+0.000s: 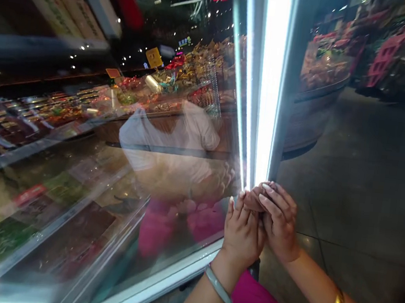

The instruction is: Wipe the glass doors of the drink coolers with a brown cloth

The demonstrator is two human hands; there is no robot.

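Observation:
In the head view, a small, crumpled brown cloth [254, 200] is pressed against the lower end of a bright light strip [270, 96]. The strip runs up the edge of a glass door [181, 178]. My left hand [242, 235], with a pale bangle at its wrist, has its fingers on the cloth from below. From the right, my right hand [282, 222] curls its fingers over the same cloth; a gold bracelet circles that forearm. Much of the cloth is hidden under the fingers.
Behind the glass at left, blurred packaged goods [6, 232] lie on shelves. Reflections of a person and a store display overlay the pane. A rounded wooden display stand [307, 114] and a pink crate [384, 59] stand at right on the dark floor [366, 178].

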